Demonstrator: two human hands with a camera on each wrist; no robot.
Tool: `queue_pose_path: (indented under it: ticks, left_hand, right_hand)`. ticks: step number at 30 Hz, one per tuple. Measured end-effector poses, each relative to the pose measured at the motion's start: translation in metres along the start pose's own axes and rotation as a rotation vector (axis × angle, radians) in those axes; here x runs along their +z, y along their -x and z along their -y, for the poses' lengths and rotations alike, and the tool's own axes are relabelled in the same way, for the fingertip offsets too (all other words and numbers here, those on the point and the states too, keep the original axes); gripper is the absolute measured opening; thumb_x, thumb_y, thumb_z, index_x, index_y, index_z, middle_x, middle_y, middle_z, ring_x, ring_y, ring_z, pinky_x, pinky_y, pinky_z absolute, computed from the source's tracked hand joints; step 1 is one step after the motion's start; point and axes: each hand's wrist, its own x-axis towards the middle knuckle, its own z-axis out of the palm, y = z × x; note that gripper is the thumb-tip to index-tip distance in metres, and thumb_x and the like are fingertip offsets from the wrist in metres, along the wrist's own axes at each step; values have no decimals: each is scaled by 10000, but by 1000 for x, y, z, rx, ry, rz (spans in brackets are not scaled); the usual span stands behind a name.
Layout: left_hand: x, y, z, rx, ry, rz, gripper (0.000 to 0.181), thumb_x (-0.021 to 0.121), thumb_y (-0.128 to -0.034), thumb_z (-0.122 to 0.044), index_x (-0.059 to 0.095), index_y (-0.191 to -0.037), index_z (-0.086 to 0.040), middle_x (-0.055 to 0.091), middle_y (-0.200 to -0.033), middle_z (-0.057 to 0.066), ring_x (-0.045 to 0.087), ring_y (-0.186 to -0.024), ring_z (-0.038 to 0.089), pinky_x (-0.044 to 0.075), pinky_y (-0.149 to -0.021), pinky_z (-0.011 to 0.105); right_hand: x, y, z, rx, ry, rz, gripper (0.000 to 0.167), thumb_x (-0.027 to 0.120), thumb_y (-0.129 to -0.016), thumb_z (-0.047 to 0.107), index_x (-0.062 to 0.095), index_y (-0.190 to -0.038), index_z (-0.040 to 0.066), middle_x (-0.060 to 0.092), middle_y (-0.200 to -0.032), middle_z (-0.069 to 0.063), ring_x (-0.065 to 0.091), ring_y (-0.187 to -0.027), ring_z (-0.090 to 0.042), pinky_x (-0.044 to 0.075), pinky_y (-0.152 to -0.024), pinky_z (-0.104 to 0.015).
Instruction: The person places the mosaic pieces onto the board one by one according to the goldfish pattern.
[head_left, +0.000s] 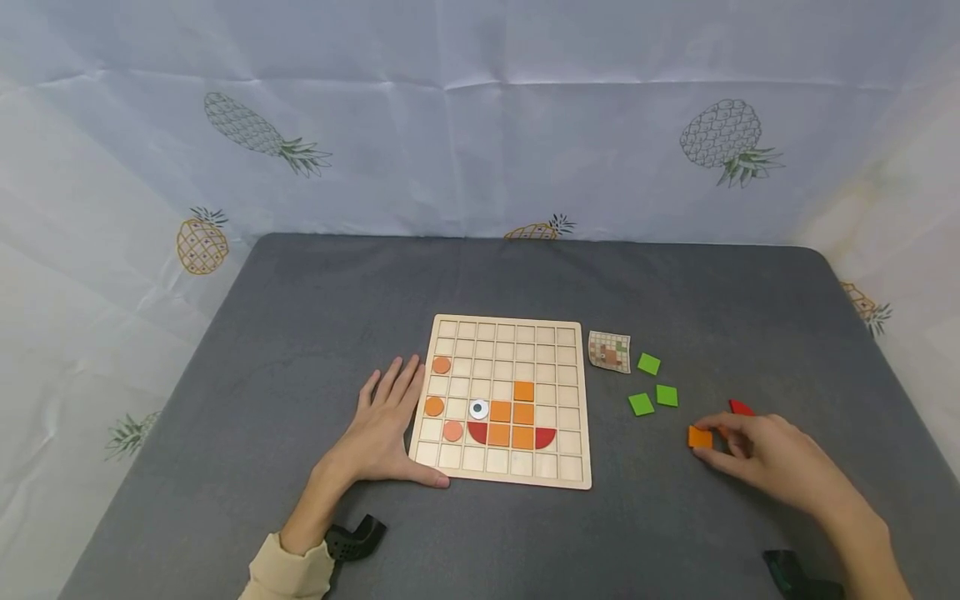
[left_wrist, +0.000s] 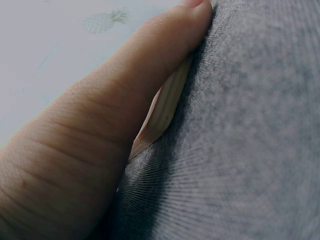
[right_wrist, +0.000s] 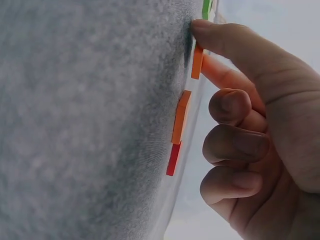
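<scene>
My left hand (head_left: 382, 433) lies against the left edge of a wooden grid board (head_left: 546, 375), fingers straight and thumb along its near corner. On the board sit several orange square tiles (head_left: 500, 411), a white eye disc (head_left: 478, 408), red quarter-round pieces (head_left: 545, 437) and three orange-toned round pieces (head_left: 434, 406). To the right of the board, my right hand (head_left: 783, 462) pinches an orange square tile (head_left: 701, 437) between thumb and index finger, at the table surface. In the right wrist view another orange piece (right_wrist: 181, 117) and a red piece (right_wrist: 173, 159) lie beside the curled fingers.
A small printed pattern card (head_left: 609, 352) lies by the board's upper right corner. Three green square tiles (head_left: 666, 396) are scattered between the card and my right hand. The dark grey table (head_left: 360, 292) meets a pineapple-print cloth (head_left: 480, 158) at its far edge.
</scene>
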Motion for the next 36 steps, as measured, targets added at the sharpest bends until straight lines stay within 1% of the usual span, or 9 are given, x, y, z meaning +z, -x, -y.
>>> queue_pose_path:
  ticks: [8, 15, 19, 23, 26, 31, 36]
  left_hand:
    - [-1, -1, 0, 3, 7, -4, 1530, 840, -534, -772, 82, -1649, -49, 63, -1737, 162, 22, -1608, 404, 14, -1246, 640]
    - [-1, -1, 0, -2, 3, -3, 1525, 835, -538, -775, 84, -1650, -51, 59, -1738, 157, 22, -1609, 405, 17, -1246, 643]
    - [-1, -2, 0, 1, 6, -5, 1524, 835, -538, -775, 86, -1650, -53, 63, -1738, 157, 21, -1608, 403, 13, -1245, 643]
    - [-1, -2, 1, 4, 6, -10, 1525, 837, -534, -774, 90, -1650, -50, 70, -1736, 162, 25, -1608, 403, 13, -1246, 638]
    - [-1, -2, 1, 7, 3, -13, 1525, 837, -534, -775, 94, -1648, -46, 74, -1735, 166, 27, -1608, 402, 14, -1247, 636]
    - [0, -2, 1, 10, 8, -15, 1530, 838, -533, -779, 92, -1648, -44, 69, -1736, 166, 22, -1608, 406, 15, -1243, 642]
    - [1, 0, 1, 6, 15, -12, 1537, 833, -529, -793, 84, -1650, -53, 61, -1738, 157, 21, -1608, 405, 17, -1242, 644]
  right_hand:
    - [-5, -4, 9, -24, 29, -60, 207, 861, -816, 263, 774, -1000, 221, 355, -595, 164, 267, -506, 52, 199, -503, -166]
    - [-13, -11, 22, -19, 35, -47, 191, 840, -840, 285, 779, -1010, 221, 340, -577, 159, 249, -501, 43, 192, -512, -175]
    - [-14, -13, 27, -33, 27, -53, 190, 844, -837, 281, 784, -1010, 229, 326, -565, 172, 237, -498, 48, 193, -510, -168]
    - [-15, -16, 31, -49, 8, -47, 201, 841, -845, 287, 782, -1026, 223, 327, -569, 170, 237, -503, 46, 199, -512, -172]
    - [-17, -20, 36, -53, 1, -31, 224, 834, -853, 287, 783, -1051, 194, 331, -573, 155, 234, -510, 35, 195, -518, -187]
    - [-19, -30, 51, -66, -2, -19, 246, 844, -837, 272, 791, -1052, 163, 347, -568, 143, 244, -504, 24, 202, -516, -191]
    - [-16, -42, 71, -95, -17, -18, 191, 840, -840, 271, 790, -1011, 201, 338, -554, 139, 245, -491, 18, 198, -508, -183]
